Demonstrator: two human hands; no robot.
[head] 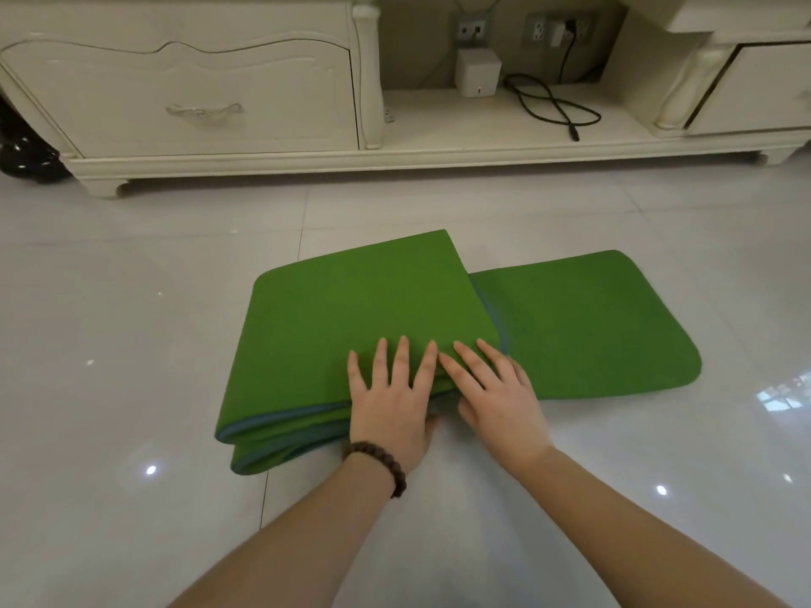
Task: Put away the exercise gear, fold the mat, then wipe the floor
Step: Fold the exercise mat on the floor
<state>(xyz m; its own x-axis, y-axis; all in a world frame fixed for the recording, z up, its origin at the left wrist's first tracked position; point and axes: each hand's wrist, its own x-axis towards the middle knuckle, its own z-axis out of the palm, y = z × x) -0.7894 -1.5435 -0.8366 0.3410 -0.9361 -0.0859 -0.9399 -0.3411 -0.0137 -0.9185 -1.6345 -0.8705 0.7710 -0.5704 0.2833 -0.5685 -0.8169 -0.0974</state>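
Bright, even indoor light; small ceiling-lamp glints and a window reflection on the glossy floor (131,344). Slightly soft throughout, bowed at the edges.

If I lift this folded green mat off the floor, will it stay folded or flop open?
The mat looks soft: its layers bulge at the folds, so it would likely spring open. A single flap lies flat to the right and would probably droop. The glossy floor may let it slide.

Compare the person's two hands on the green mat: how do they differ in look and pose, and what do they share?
The left hand has a dark bead bracelet at its wrist; the right hand has a bare wrist. The left hand's fingers point straight ahead; the right hand's angle leftward. Both lie with straight fingers on the near edge of the folded mat.
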